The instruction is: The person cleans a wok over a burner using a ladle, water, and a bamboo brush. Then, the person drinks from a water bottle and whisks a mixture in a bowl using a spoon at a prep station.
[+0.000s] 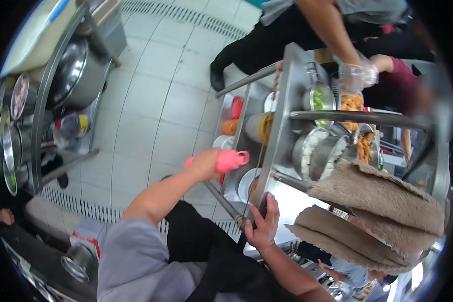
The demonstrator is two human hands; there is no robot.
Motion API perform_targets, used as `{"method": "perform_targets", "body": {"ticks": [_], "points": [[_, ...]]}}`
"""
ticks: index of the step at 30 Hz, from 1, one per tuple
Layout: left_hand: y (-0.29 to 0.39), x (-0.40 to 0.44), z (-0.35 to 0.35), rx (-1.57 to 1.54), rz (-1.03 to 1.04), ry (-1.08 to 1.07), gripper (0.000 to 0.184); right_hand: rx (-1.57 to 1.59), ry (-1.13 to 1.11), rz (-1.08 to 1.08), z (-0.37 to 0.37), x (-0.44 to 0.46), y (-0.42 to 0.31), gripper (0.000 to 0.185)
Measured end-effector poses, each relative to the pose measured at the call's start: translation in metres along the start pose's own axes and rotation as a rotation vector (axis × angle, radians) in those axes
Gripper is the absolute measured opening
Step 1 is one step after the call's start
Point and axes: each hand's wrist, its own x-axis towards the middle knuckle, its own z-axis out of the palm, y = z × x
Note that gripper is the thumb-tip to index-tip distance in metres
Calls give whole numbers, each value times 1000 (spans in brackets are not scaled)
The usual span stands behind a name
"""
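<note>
My left hand (206, 165) is closed around a pink plastic bottle (229, 161), which has a loop at its right end. Its other end shows past the far side of my fingers. The bottle is beside the lower shelf of a steel table (282, 118). My right hand (265, 225) has its fingers spread and rests at the edge of that table. Close to it hang brown towels (372, 201) over a steel rail. A white bowl (247, 185) sits on the lower shelf, between my two hands.
Steel bowls of white food (311, 151), chopped greens (318, 98) and orange-brown pieces (352, 103) stand on the table. A co-worker's gloved hand (355, 75) reaches over them. Red (236, 106) and orange (230, 127) containers sit on the lower shelf. At left stands a rack with a large pot (78, 70).
</note>
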Motion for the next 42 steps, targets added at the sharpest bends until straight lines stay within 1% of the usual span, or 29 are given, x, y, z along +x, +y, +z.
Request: {"method": "perform_targets", "body": {"ticks": [2,5,8,11,14,16,17,18,20,21,22,23,24,25,26,27,28,29,30,31,32,33,34,36,37,38,39,40,42], "points": [[-4,-29,-5,-42,-103,54,65,21,-44,2,-2,-2,2,43],[-7,-73,-3,-27,-225,294,74,35,-24,-20,-4,-4,3,44],[29,-122,-13,15,-226,481,77,74,15,-34,-6,-3,2,44],[87,-168,-43,-8,-313,501,81,92,40,1,-6,-9,1,44],[132,-220,-48,30,-195,531,88,122,46,-90,-10,-11,2,53],[177,-247,-52,25,-157,593,90,218,118,-63,-11,-18,3,66],[200,-262,-48,20,-169,636,90,237,134,-131,-3,-24,8,82],[223,-275,-45,14,-180,679,90,270,134,-205,-9,-24,-4,82],[277,-296,-28,-14,-221,718,93,826,-61,-321,-48,-39,-28,92],[294,-302,-15,-8,-229,746,93,812,-52,-483,-69,-44,-48,102],[310,-305,-1,-30,-184,798,93,819,-57,-507,-88,-47,-66,102],[324,-309,12,-50,-138,849,94,1022,-60,-406,-105,-50,-81,103],[340,-315,23,-48,-146,874,94,1218,-73,-298,-114,-59,-85,103],[356,-321,33,-5,-156,830,97,1250,-146,-259,-115,-62,-75,104],[372,-328,37,38,-163,787,100,1248,-161,-287,-120,-70,-67,104],[385,-339,37,65,-155,723,100,1327,-138,-343,-132,-77,-61,101],[388,-342,32,62,-162,746,100,1408,-119,-391,-142,-84,-53,98],[384,-342,24,-72,-4,654,99,1518,-282,-431,-154,-86,-43,96],[386,-344,18,-205,155,556,98,1515,-302,-439,-169,-92,-35,96],[403,-349,12,-210,149,569,98,1592,-473,-461,-186,-99,-30,95],[428,-353,6,-232,351,497,92,1662,-642,-482,-197,-102,-27,94],[448,-355,2,-250,558,417,86,1640,-733,-565,-202,-102,-24,97],[459,-354,-2,-248,565,421,86,1632,-733,-571,-199,-104,-22,97],[474,-351,-3,-158,643,43,71,1674,-906,-719,-195,-107,-25,99],[480,-352,3,-156,655,50,71,1678,-967,-768,-199,-109,-29,100],[484,-355,11,-246,714,8,62,1668,-997,-800,-203,-113,-33,101],[489,-360,17,-337,770,-36,53,1657,-982,-807,-209,-116,-37,102],[493,-368,20,-336,777,-36,53,1648,-958,-803,-216,-120,-41,103],[504,-387,25,-230,958,-29,31,1613,-866,-783,-230,-130,-47,105]]}}
